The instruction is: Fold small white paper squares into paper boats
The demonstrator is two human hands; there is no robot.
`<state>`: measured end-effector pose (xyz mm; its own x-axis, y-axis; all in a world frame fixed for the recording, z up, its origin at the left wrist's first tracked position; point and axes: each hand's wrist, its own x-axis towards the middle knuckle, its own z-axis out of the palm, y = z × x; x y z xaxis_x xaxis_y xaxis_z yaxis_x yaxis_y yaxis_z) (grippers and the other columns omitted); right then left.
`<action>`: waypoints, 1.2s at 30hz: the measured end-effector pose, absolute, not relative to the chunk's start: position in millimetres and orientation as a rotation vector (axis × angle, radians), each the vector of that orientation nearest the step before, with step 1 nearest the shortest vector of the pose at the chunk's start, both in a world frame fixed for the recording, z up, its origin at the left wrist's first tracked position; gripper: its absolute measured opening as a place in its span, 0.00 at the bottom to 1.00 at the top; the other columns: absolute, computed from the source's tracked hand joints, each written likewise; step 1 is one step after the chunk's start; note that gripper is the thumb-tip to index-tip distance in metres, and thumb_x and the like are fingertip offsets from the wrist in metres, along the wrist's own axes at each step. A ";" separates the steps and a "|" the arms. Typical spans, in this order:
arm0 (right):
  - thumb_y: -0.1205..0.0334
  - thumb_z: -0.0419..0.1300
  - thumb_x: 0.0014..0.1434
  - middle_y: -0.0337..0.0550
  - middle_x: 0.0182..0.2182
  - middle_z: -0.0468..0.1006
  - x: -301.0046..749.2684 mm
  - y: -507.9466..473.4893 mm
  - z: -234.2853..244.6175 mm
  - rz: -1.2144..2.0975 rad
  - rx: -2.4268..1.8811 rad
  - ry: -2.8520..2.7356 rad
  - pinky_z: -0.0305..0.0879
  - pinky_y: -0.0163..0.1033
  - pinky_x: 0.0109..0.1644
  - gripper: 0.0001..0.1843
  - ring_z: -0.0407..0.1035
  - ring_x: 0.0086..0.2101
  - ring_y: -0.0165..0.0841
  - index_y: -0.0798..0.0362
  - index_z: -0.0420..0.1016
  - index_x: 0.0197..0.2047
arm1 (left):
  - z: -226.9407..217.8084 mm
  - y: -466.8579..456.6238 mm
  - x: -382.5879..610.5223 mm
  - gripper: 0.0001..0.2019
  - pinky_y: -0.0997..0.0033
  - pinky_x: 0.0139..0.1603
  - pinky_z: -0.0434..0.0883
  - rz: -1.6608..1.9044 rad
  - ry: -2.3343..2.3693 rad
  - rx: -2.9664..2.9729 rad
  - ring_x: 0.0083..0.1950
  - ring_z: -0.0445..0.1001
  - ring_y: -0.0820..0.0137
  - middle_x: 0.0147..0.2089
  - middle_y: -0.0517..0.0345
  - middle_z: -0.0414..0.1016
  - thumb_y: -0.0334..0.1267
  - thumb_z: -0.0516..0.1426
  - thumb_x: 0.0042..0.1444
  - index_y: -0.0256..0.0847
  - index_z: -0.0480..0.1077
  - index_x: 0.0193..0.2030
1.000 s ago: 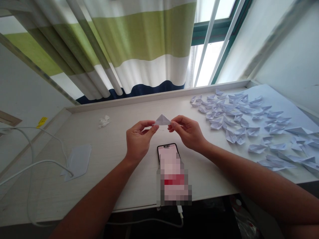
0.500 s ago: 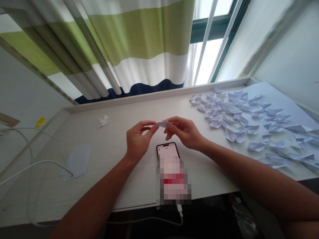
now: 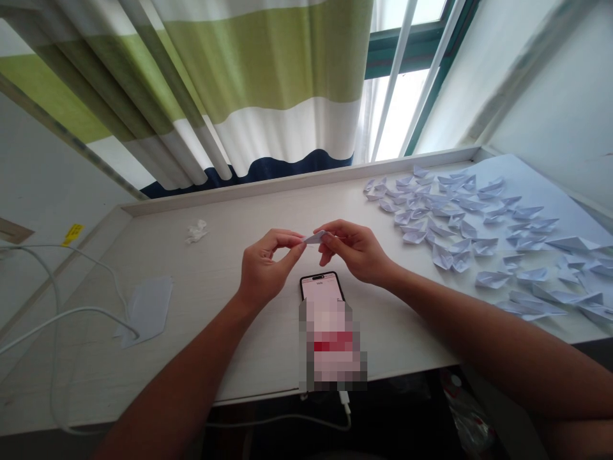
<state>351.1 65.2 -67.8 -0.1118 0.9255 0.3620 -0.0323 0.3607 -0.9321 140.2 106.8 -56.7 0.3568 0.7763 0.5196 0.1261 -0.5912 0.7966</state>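
Moved right hand (image 3: 359,254) inward, closer to left hand (image 3: 263,265), since one second ago; tipped folded paper (image 3: 314,238) too, from broad triangle with peak up to thin sliver, right end slightly raised. Now holding that paper at centre of frame, up off the table (image 3: 215,268). Pinching its left tip between thumb and forefinger of left hand. Gripping its right part with thumb and forefinger of right hand, other fingers curled lower, partly hidden. Can't tell exact fold shape from this angle.

See phone (image 3: 320,287) just below both hands at lower centre, screen lit, mostly pixelated, with white charging cable (image 3: 344,398) at its bottom end. Note many small white paper boats (image 3: 443,203) spread over right side of frame, near large white sheet (image 3: 510,167). Note crumpled white tissue (image 3: 196,231) left of centre. See flat white paper (image 3: 151,310) at lower left, with white cord (image 3: 67,314) reaching it. Also see yellow label (image 3: 73,234) at far left, green-white-navy curtain (image 3: 268,64) across top, window (image 3: 405,96) beside it at upper right.
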 end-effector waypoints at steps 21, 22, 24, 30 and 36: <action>0.47 0.72 0.64 0.38 0.30 0.84 351.8 65.8 -66.1 1.266 -0.819 -1.246 0.81 0.39 0.35 0.18 0.80 0.27 0.30 0.53 0.79 0.46 | -57.3 103.4 145.8 0.04 0.64 0.41 0.84 1.323 0.779 1.763 0.38 0.86 0.65 0.37 0.56 0.88 0.36 0.71 0.58 0.43 0.84 0.40; 0.48 0.72 0.64 0.38 0.30 0.84 352.2 66.1 -65.9 1.288 -0.820 -1.229 0.81 0.39 0.35 0.18 0.80 0.27 0.30 0.54 0.79 0.46 | -57.8 103.8 143.7 0.04 0.64 0.42 0.84 1.337 0.766 1.853 0.38 0.86 0.66 0.38 0.56 0.88 0.36 0.71 0.58 0.44 0.85 0.40; 0.48 0.73 0.63 0.38 0.30 0.83 352.9 66.7 -65.7 1.315 -0.823 -1.211 0.81 0.39 0.35 0.18 0.79 0.27 0.29 0.54 0.80 0.46 | -57.5 105.4 140.2 0.04 0.63 0.44 0.84 1.323 0.734 2.008 0.39 0.86 0.65 0.39 0.56 0.88 0.36 0.71 0.58 0.45 0.86 0.41; 0.49 0.72 0.64 0.39 0.30 0.83 354.0 68.0 -66.6 1.300 -0.823 -1.220 0.81 0.39 0.36 0.19 0.79 0.28 0.30 0.55 0.80 0.48 | -50.4 108.5 142.2 0.09 0.62 0.41 0.84 1.181 0.792 1.699 0.36 0.85 0.64 0.36 0.53 0.87 0.44 0.70 0.59 0.41 0.85 0.38; 0.48 0.72 0.63 0.37 0.28 0.83 352.8 69.3 -69.3 1.219 -0.836 -1.222 0.80 0.37 0.32 0.19 0.79 0.25 0.29 0.55 0.81 0.47 | -50.5 111.6 142.6 0.22 0.62 0.44 0.82 1.017 0.862 1.483 0.36 0.84 0.65 0.35 0.54 0.87 0.42 0.76 0.49 0.39 0.83 0.50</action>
<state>352.8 69.3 -69.3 -0.0857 0.9699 0.2278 -0.2256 0.2038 -0.9527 142.6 111.6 -50.5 0.3698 0.9183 0.1410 -0.0112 -0.1473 0.9890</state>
